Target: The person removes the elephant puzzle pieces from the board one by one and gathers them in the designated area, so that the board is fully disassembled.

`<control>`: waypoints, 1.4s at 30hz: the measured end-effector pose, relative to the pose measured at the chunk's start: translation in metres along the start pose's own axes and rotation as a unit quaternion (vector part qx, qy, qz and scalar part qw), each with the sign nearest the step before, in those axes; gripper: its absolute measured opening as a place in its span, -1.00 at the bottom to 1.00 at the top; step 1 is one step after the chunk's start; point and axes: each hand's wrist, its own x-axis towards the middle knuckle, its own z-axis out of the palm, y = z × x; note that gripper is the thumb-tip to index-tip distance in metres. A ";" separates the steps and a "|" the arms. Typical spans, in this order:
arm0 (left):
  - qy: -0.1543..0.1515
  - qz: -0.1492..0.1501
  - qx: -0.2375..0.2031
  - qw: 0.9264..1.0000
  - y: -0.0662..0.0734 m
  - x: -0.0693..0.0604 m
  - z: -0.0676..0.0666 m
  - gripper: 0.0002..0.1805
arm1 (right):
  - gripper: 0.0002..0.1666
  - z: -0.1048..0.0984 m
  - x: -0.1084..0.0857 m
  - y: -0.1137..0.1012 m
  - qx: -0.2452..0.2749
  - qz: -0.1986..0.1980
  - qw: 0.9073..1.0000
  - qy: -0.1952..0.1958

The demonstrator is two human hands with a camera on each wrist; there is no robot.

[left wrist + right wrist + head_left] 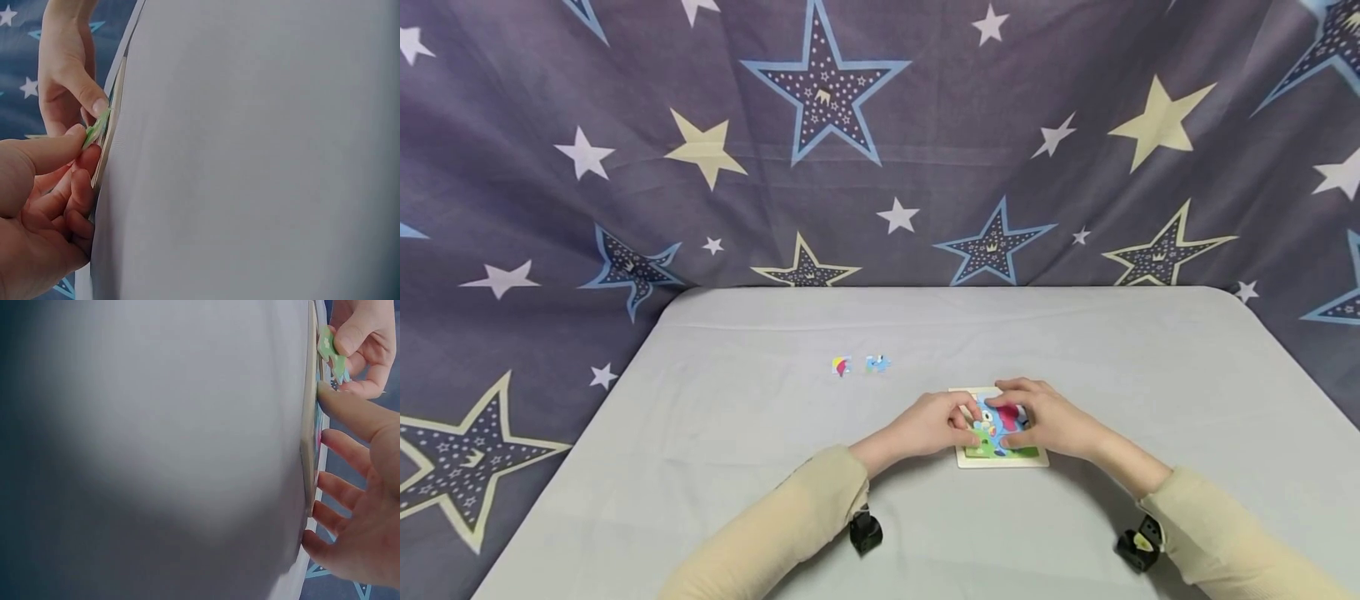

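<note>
A square puzzle board (1000, 462) with a pale frame lies on the grey table, a colourful picture inside it. At its left side my left hand (931, 425) pinches a green puzzle piece (338, 362) between thumb and finger, tilted up off the board in the right wrist view. My right hand (1058, 421) is over the board's right part; its thumb and fingertips touch the picture and the frame's edge, fingers spread. Between the hands, blue, red and green parts of the picture show; the fingers cover the rest.
Two loose puzzle pieces lie on the table left of the board and farther back: one with yellow and red (841, 366), one blue (877, 363). Behind the table (737, 333) hangs a dark cloth (850, 192) with stars.
</note>
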 end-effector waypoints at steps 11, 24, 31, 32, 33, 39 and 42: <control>0.010 0.011 -0.026 1.000 -0.004 -0.001 -0.003 -0.79 | -0.38 0.001 0.001 0.001 0.003 0.004 1.000 -0.003; 0.035 0.013 -0.053 0.998 -0.006 -0.004 -0.014 -0.75 | -0.37 0.001 0.001 0.001 -0.003 0.003 1.000 -0.001; 0.055 0.012 -0.050 0.997 -0.011 -0.001 -0.021 -0.75 | -0.36 0.001 0.001 0.001 -0.002 0.010 1.000 -0.003; 0.057 0.011 -0.051 0.997 -0.012 -0.001 -0.022 -0.74 | -0.36 0.001 0.001 0.001 -0.002 0.010 1.000 -0.004; 0.059 0.009 -0.052 0.997 -0.012 -0.001 -0.024 -0.74 | -0.36 0.001 0.001 0.001 -0.002 0.011 1.000 -0.004; 0.073 0.001 -0.056 0.996 -0.018 0.002 -0.032 -0.74 | -0.36 0.001 0.001 0.002 0.000 0.011 1.000 -0.003; 0.083 -0.001 -0.052 0.995 -0.022 0.004 -0.035 -0.75 | -0.36 0.001 0.001 0.002 0.000 0.011 1.000 -0.005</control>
